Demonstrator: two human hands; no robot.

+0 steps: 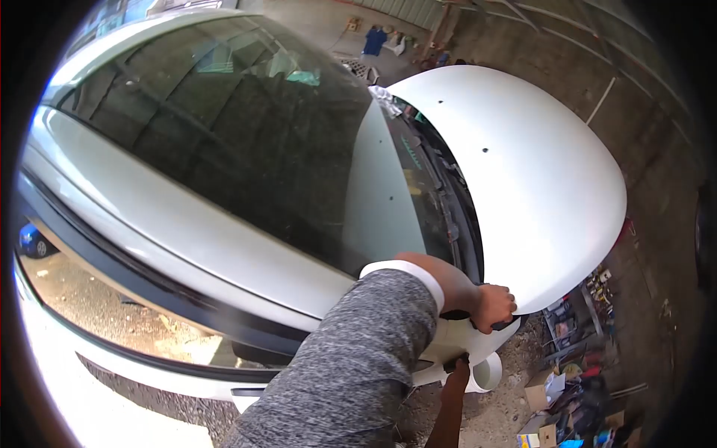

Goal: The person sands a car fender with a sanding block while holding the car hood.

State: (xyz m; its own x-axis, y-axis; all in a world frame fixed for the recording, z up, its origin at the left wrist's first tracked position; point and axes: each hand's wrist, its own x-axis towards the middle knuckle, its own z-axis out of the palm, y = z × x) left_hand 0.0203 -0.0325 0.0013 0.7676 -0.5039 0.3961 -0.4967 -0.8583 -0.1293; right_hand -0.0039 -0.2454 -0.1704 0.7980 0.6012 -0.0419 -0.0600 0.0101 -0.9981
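The raised white hood (pixel 538 179) of a white car fills the right half of the view. My left hand (pixel 494 308) is at the hood's lower corner, its fingers curled; what lies inside them is hidden. My left arm, in a grey sleeve with a white cuff, crosses over the car's side. Just below, beside the white fender (pixel 452 340), my right hand (pixel 458 367) is closed round a small dark object (pixel 454 362) that I cannot make out.
The windshield (pixel 224 119) lies to the left of the hood. A white bucket (pixel 488 372) stands on the ground by the fender. Cardboard boxes (pixel 539 392) and loose items lie at the lower right. A blue cloth (pixel 375 42) hangs on the far wall.
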